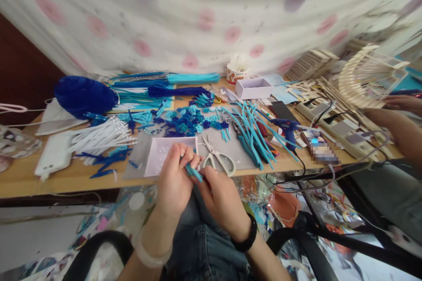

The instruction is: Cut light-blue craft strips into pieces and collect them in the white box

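Observation:
Short light-blue pipe cleaner pieces (194, 172) stick out between my hands, above the table's front edge. My left hand (176, 175) has its fingers curled around them. The fingertips of my right hand (219, 191) pinch their lower end. Just behind my hands lie a shallow white box (154, 153) and white-handled scissors (219, 156) with the blades apart. Farther back is a pile of blue pipe cleaner flowers (186, 120). Long light-blue pipe cleaners (252, 131) lie to the right, partly over pliers (249, 147).
On the left are white stems (102, 138), a power bank (54, 153) and a dark-blue bundle (84, 96). A blue glue gun (288, 131), a phone (319, 147) and power strips (343, 129) with cables lie right. Another person's arm (395, 125) reaches in beside wooden sticks.

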Action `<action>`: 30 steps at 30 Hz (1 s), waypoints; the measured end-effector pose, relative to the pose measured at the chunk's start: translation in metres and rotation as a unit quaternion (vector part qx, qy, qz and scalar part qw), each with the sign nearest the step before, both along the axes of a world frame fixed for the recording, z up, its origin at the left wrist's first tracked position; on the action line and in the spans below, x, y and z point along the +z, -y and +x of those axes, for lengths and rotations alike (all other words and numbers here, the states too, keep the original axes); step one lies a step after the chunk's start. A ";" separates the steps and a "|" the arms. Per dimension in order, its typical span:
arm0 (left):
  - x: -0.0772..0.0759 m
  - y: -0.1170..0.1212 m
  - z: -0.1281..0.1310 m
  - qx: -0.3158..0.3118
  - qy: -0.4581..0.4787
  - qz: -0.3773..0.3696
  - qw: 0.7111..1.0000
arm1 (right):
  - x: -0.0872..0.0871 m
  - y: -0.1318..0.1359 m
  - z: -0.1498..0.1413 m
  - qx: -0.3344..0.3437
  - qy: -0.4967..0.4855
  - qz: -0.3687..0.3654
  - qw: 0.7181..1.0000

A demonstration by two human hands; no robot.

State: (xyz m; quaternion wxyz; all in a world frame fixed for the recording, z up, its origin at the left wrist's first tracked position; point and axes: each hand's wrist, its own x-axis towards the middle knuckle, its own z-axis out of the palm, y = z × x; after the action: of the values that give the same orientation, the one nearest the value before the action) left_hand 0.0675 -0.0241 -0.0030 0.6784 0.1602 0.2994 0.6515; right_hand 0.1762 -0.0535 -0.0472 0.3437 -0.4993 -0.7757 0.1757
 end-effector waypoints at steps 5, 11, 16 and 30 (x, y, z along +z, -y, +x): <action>0.001 -0.003 0.001 0.043 0.022 -0.022 0.999 | 0.003 0.002 0.003 -0.025 -0.080 0.074 0.994; -0.003 -0.002 0.004 0.047 0.009 -0.002 0.999 | 0.003 -0.001 -0.001 -0.019 -0.101 0.033 0.994; 0.001 -0.003 0.004 0.058 0.030 -0.048 0.997 | 0.001 0.001 -0.002 -0.050 -0.152 0.040 0.986; 0.019 -0.005 -0.004 -0.024 0.065 -0.180 0.981 | 0.015 -0.006 0.015 0.077 0.032 0.199 0.977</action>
State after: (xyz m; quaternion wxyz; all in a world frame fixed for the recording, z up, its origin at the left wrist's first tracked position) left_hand 0.0634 -0.0186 0.0156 0.7294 -0.0002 0.3628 0.5799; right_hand 0.1908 -0.0476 -0.0321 0.3961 -0.3655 -0.8419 0.0276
